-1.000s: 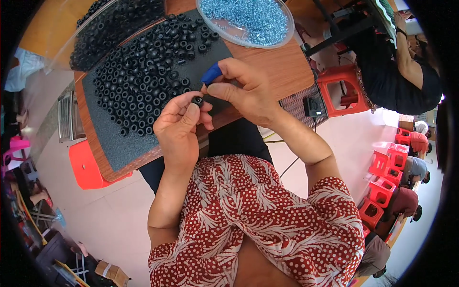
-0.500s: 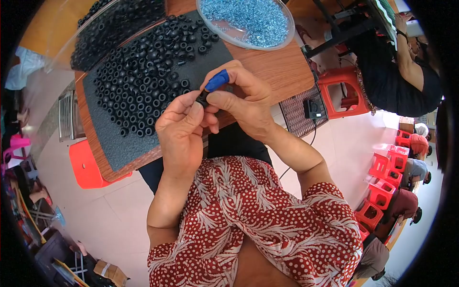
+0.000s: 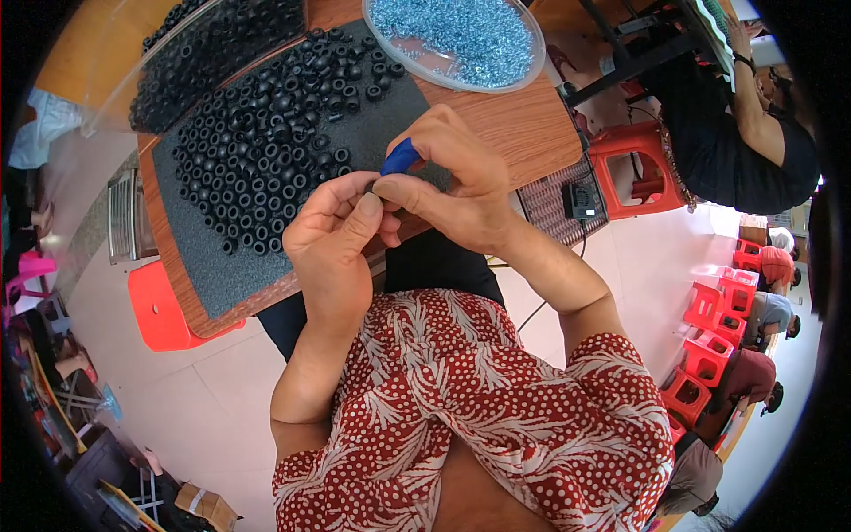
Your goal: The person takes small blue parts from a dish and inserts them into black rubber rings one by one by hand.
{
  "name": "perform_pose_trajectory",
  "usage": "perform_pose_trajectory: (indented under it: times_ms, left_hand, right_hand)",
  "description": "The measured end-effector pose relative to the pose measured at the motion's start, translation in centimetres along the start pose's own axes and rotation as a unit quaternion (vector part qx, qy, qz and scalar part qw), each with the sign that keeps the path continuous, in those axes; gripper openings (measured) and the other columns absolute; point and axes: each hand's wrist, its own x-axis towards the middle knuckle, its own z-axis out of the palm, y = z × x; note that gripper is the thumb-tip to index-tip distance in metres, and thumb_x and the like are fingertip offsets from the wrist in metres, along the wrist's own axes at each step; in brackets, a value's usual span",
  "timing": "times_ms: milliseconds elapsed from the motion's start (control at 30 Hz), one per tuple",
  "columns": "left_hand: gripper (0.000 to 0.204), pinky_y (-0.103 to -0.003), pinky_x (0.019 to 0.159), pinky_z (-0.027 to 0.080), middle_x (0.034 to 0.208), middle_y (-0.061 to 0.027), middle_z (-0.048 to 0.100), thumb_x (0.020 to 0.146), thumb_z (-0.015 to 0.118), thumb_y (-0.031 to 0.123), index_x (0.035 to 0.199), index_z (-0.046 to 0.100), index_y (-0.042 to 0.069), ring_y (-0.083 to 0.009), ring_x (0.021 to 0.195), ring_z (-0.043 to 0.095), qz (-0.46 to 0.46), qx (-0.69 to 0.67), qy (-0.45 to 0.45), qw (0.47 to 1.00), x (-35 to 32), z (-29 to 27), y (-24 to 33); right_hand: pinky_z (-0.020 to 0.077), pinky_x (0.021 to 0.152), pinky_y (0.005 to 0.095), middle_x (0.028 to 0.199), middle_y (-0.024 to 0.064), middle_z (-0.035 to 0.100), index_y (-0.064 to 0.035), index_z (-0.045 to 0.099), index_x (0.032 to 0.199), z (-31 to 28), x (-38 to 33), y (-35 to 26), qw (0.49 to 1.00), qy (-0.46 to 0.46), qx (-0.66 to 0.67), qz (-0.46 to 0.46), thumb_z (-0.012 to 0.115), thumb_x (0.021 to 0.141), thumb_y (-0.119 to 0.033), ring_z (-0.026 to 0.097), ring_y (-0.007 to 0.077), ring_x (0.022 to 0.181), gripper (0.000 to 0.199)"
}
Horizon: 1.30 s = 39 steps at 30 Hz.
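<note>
My left hand (image 3: 330,239) and my right hand (image 3: 461,182) meet above the near edge of the table. Thumb and fingers of the left hand pinch a small black ring-shaped piece (image 3: 370,188), mostly hidden by the fingertips. The right thumb and index finger press on the same piece from the other side. A blue covering (image 3: 401,158) wraps the right index fingertip. Left of and beyond the hands, many similar black ring pieces (image 3: 257,177) lie spread on a dark grey mat (image 3: 213,285).
A clear box of black pieces (image 3: 222,62) stands at the back left. At the back, a round clear tray (image 3: 540,53) holds small bluish transparent bits. Red stools (image 3: 625,164) stand beside the wooden table (image 3: 523,124). A person in black (image 3: 709,142) sits at right.
Both hands have shifted slightly, with the right index finger now bent more steeply over the piece. The fingertips cover more of the black ring than before.
</note>
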Motion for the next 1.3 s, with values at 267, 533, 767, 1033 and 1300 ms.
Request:
perform_pose_trajectory:
  times_ms: [267, 533, 767, 1033, 1300]
  left_hand:
    - [0.019, -0.025, 0.057, 0.048, 0.082, -0.0122, 0.063, 0.088, 0.054, 0.006, 0.103, 0.056, -0.006, -0.0144, 0.063, 0.059, -0.032, -0.075, -0.027, 0.996, 0.2, 0.1, 0.4]
    - [0.020, -0.025, 0.057, 0.048, 0.082, -0.0125, 0.062, 0.087, 0.054, 0.005, 0.104, 0.055, -0.006, -0.0146, 0.063, 0.059, -0.015, -0.074, -0.020, 0.997, 0.2, -0.1, -0.1]
    - [0.021, -0.024, 0.057, 0.049, 0.082, -0.0113, 0.062, 0.086, 0.057, 0.006, 0.103, 0.056, -0.006, -0.0131, 0.064, 0.058, 0.032, -0.017, 0.002, 0.999, 0.1, 0.0, -0.5]
    - [0.021, -0.023, 0.057, 0.049, 0.081, -0.0099, 0.062, 0.086, 0.058, 0.007, 0.102, 0.057, -0.006, -0.0124, 0.064, 0.058, 0.023, -0.014, 0.004, 1.000, 0.3, 0.3, -0.2]
    - [0.020, -0.023, 0.057, 0.049, 0.081, -0.0091, 0.061, 0.085, 0.059, 0.006, 0.102, 0.057, -0.006, -0.0123, 0.063, 0.058, 0.031, -0.024, 0.000, 0.999, 0.2, 0.2, -0.4]
  right_hand:
    - [0.0449, 0.067, 0.0221, 0.086, 0.0048, 0.057, 0.0008, 0.063, 0.089, 0.0, -0.3, -0.3, 0.987, 0.019, 0.121, 0.100, 0.066, 0.076, 0.000, 0.055, 0.0111, 0.077, 0.013]
    - [0.0494, 0.063, 0.0197, 0.091, 0.0071, 0.056, 0.0033, 0.062, 0.092, 0.7, -1.0, -0.7, 0.973, 0.053, 0.170, 0.149, 0.062, 0.077, 0.006, 0.060, 0.0113, 0.073, 0.014]
    - [0.0454, 0.068, 0.0227, 0.089, 0.0060, 0.058, 0.0018, 0.063, 0.089, 0.1, -0.8, -0.7, 0.997, 0.023, 0.017, 0.067, 0.065, 0.074, 0.004, 0.055, 0.0121, 0.080, 0.015]
    - [0.0441, 0.069, 0.0234, 0.085, 0.0051, 0.058, 0.0016, 0.063, 0.086, -0.5, -0.4, -1.0, 0.991, 0.039, 0.054, 0.114, 0.064, 0.074, 0.005, 0.054, 0.0119, 0.080, 0.012]
    - [0.0431, 0.064, 0.0224, 0.081, 0.0034, 0.058, -0.0001, 0.063, 0.083, -0.4, -0.1, -1.4, 0.994, 0.015, 0.024, 0.104, 0.067, 0.071, 0.003, 0.052, 0.0107, 0.076, 0.013]
